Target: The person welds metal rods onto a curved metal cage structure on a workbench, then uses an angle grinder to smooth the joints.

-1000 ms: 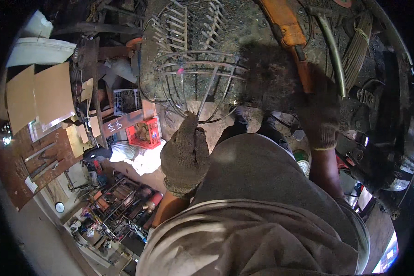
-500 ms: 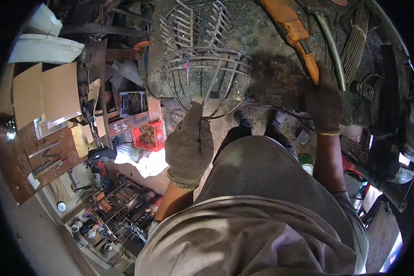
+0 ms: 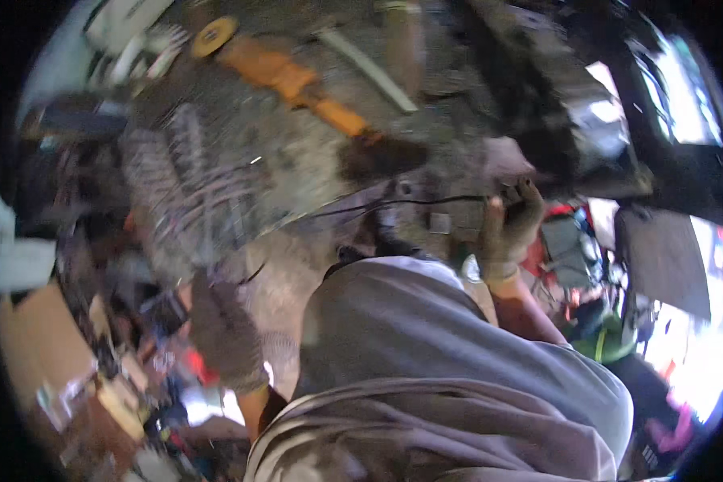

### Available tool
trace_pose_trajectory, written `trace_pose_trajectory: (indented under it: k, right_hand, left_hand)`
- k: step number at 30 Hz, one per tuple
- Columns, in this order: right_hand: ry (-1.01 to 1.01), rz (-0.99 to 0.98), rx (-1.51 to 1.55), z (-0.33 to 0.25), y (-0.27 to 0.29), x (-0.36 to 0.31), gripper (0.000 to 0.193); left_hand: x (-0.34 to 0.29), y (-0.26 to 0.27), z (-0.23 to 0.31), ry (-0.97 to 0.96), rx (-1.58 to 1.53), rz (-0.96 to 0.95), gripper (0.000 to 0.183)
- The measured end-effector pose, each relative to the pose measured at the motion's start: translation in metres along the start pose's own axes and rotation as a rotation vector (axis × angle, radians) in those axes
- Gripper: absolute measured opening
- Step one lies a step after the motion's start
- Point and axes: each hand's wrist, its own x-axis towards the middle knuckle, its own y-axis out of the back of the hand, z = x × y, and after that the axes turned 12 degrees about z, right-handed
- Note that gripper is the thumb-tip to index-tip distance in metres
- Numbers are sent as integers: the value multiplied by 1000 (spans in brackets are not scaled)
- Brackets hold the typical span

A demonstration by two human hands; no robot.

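Below the orange grinder and toward its disc end, a wire frame lies at the near part of the workbench, smeared by motion blur. Its long axis runs away from the person, leaning a little left at the far end: two comb-like strips point outward, up beside the grinder's disc, while the curved rods cross nearer the person and the slender end points back toward the body. The left hand, in a knitted glove, is at that near end, farther from the grinder than the combs are; whether its fingers are closed around a rod cannot be told through the blur. The right hand, gloved too, is raised below and right of the grinder's handle, thumb standing apart from the fingers in a loose, wide grip with nothing visible between them. A dark cable stretches below the grinder's handle toward that hand; contact is unclear. The grinder itself slants, disc far left, handle near right, and a pale metal bar to its right slants much the same way.
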Motion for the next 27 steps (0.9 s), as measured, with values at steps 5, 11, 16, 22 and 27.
trace_pose_trajectory:
  k: [5, 11, 16, 22, 27]
  right_hand:
    - [-198, 400, -281, 1, 23, 4, 61]
    - [-374, 273, -524, 3, 29, 15, 56]
    - [-337, 211, -529, 23, 14, 20, 45]
    - [-42, 254, -440, -8, 36, 52, 44]
    - [-181, 83, 305, -65, 25, 81, 40]
  left_hand:
    - [3, -5, -9, -85, 7, -42, 38]
    - [5, 0, 9, -129, 8, 1, 38]
    - [6, 1, 11, -102, 20, 0, 38]
    - [4, 3, 9, -65, 76, -54, 34]
    - [4, -2, 0, -120, 64, 92, 31]
